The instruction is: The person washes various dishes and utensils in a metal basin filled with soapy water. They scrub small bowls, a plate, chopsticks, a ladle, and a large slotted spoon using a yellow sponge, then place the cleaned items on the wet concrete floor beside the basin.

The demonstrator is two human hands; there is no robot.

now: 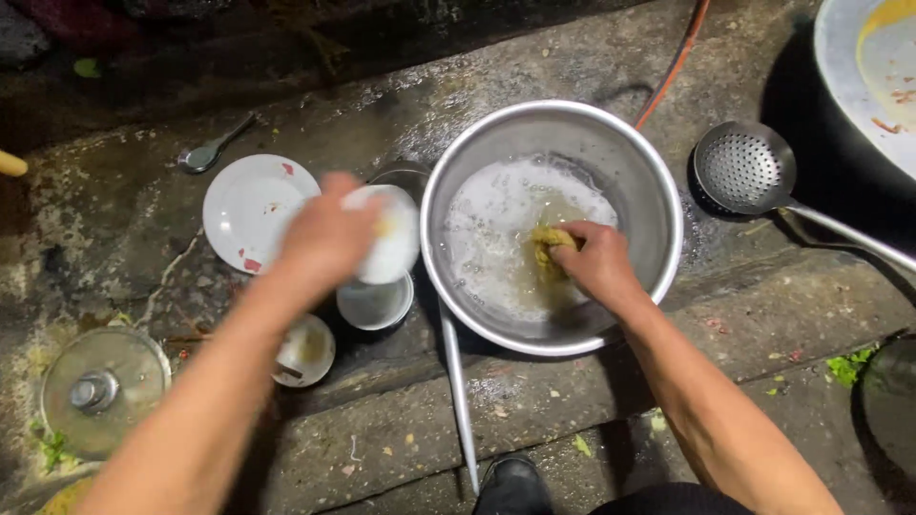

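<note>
Outdoor dishwashing spot, wet concrete ground (572, 67), soapy metal basin (658, 191), dirty plates (250, 205), skimmer ladle (744, 170)

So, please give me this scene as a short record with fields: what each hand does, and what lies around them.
left hand: holds a small white dish, blurred
right hand: presses a yellow sponge into soapy water
basin: large, metal, round
white plate: left of the dish, food scraps on it
skimmer ladle: right of the basin
glass lid: lower left
ground: wet concrete
</note>
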